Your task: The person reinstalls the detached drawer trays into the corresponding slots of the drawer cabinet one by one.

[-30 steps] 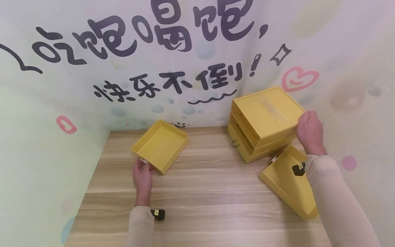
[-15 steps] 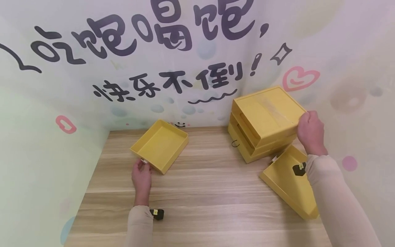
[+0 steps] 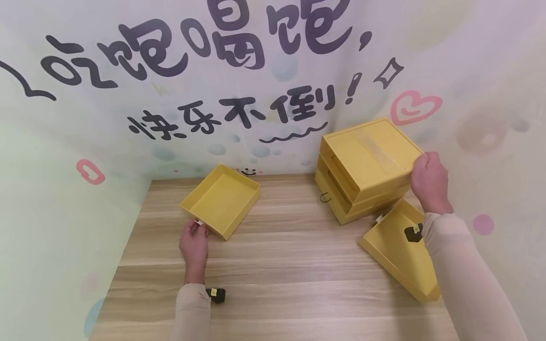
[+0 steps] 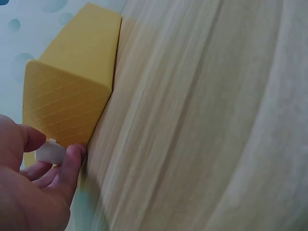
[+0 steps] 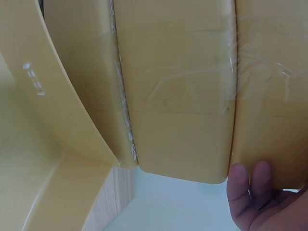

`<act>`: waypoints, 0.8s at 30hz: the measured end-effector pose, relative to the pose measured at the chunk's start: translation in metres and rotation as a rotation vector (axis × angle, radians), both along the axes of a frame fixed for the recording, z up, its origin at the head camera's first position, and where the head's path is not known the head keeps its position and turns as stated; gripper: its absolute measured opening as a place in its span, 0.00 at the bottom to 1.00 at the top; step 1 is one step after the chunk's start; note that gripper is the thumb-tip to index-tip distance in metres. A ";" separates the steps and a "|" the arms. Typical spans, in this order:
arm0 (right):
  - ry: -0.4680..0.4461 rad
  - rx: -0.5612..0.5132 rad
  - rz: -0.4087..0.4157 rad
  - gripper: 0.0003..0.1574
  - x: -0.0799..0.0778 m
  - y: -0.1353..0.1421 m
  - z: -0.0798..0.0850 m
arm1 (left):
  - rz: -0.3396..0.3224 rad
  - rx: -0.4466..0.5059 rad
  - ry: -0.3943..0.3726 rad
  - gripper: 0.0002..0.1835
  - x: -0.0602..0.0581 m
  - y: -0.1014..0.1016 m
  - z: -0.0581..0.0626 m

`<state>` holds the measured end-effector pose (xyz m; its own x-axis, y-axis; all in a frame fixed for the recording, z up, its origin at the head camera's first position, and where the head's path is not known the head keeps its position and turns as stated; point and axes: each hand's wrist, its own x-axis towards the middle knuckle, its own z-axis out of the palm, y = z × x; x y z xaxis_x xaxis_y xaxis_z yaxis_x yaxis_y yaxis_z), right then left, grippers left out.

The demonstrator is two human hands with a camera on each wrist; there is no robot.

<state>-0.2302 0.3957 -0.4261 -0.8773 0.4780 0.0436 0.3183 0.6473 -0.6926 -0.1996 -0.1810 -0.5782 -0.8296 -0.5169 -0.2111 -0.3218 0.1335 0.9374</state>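
A yellow drawer point(image 3: 223, 203) lies at the back left of the wooden tabletop, its inside showing no contents. My left hand point(image 3: 194, 244) is at its near end, thumb and curled fingers around the small white handle point(image 4: 50, 152) on the drawer's front. At the right stands a yellow drawer cabinet point(image 3: 375, 151) with stacked tiers, the upper ones without drawers. My right hand point(image 3: 430, 182) grips its near right top corner. In the right wrist view two fingertips point(image 5: 238, 175) lie against the cabinet's side; the thumb is hidden.
Another yellow drawer point(image 3: 396, 248) rests tilted beside the cabinet, partly under my right forearm. A thin black loop point(image 3: 325, 198) sits on the cabinet's lowest front. Clear tape point(image 5: 187, 79) crosses the tiers. A printed wall point(image 3: 239, 151) bounds the tabletop point(image 3: 290, 279) behind.
My left hand has shifted very slightly left and toward me, while the left drawer stays in place. The right hand, cabinet and tilted drawer look unchanged.
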 end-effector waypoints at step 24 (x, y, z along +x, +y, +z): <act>-0.001 -0.003 0.012 0.41 0.000 0.001 -0.001 | 0.023 -0.013 0.017 0.27 0.001 -0.004 0.000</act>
<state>-0.2299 0.3970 -0.4267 -0.8828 0.4679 0.0413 0.3115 0.6490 -0.6941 -0.1989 -0.1848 -0.5780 -0.8209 -0.5384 -0.1904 -0.3090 0.1384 0.9409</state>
